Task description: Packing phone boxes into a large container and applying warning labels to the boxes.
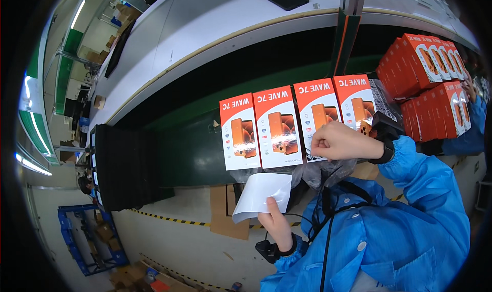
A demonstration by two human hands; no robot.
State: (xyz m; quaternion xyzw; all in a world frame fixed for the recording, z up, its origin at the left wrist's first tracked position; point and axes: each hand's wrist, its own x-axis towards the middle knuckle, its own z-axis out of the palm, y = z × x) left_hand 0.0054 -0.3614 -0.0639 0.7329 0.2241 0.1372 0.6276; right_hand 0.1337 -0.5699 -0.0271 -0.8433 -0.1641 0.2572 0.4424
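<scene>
The person's left hand (277, 225) pinches a glossy white flexible sheet (261, 193) by its lower edge, thumb on top, just in front of four red-and-white rectangular phone boxes (278, 130) standing in a row on a dark green work surface (189, 161). The right hand (344, 141), fingers curled together, is over the lower part of the third box from the left; whether it grips anything cannot be told.
</scene>
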